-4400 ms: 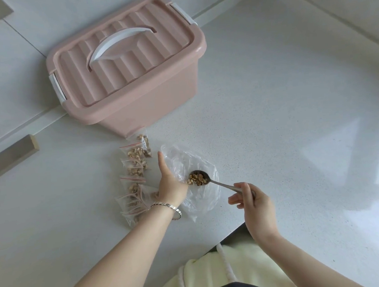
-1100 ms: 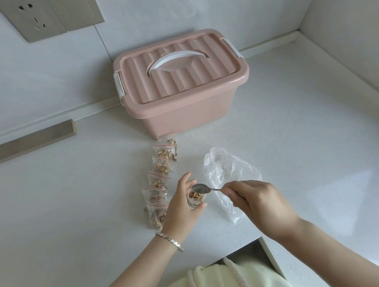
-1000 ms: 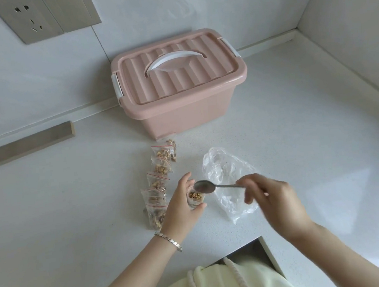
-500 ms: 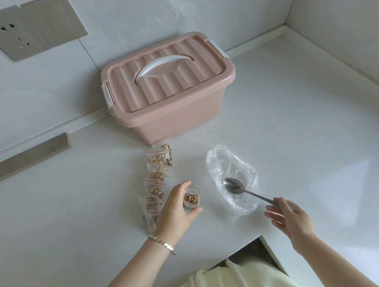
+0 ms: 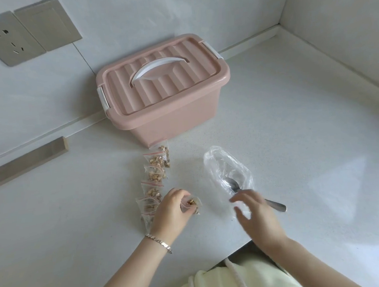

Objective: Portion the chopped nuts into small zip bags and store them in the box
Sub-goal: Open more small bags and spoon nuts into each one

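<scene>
My left hand [image 5: 172, 209] holds a small zip bag [image 5: 191, 204] of chopped nuts upright on the white counter, its mouth open. Left of it, a row of several filled zip bags [image 5: 153, 175] runs up toward the pink box [image 5: 164, 89], whose lid is closed. The metal spoon [image 5: 250, 193] lies on the crumpled clear plastic bag [image 5: 225, 167], which looks empty. My right hand [image 5: 256, 215] hovers over the spoon's handle with fingers spread, holding nothing; it is blurred.
The box stands against the back wall near the corner. A wall socket panel [image 5: 17, 41] is at upper left, and a grey strip [image 5: 26, 161] lies along the wall's base. The counter's front edge [image 5: 234, 251] is just below my hands.
My right hand has laid the spoon down on the clear plastic bag and let go. My left hand keeps holding the small bag of nuts.
</scene>
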Demonstrator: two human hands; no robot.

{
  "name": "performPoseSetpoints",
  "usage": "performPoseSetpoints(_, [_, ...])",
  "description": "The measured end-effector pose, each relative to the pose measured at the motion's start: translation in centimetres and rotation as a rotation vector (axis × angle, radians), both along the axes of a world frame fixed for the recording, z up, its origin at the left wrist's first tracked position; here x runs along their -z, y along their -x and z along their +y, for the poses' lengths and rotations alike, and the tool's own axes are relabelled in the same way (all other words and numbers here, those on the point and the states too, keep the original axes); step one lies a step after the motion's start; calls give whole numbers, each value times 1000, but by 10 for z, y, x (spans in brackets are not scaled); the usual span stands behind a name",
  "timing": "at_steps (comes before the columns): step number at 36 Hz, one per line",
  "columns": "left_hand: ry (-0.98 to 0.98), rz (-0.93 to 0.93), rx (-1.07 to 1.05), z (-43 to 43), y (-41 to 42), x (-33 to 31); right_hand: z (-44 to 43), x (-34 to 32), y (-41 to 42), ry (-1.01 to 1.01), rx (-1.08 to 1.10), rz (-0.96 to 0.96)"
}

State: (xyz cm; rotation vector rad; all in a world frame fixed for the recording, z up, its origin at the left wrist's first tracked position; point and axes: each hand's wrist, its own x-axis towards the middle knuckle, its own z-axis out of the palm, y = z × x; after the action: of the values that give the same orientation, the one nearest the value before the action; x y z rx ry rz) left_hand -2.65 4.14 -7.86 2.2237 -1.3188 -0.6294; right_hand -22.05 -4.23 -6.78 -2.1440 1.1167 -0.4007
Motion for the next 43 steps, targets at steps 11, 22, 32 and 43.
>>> performPoseSetpoints(11, [209,260,-101,1,15,-54,7,-25,-52,-342,-148,-167])
performPoseSetpoints(22, [260,1039,-384,-5,31,-89,7,-70,-47,-779,-15,-529])
performPoseSetpoints(32, [312,821,-338,-1,47,-89,11,-83,-35,-750,205,-514])
performPoseSetpoints(43, [432,985,-515,-14,55,-104,6,-94,-35,-888,316,-623])
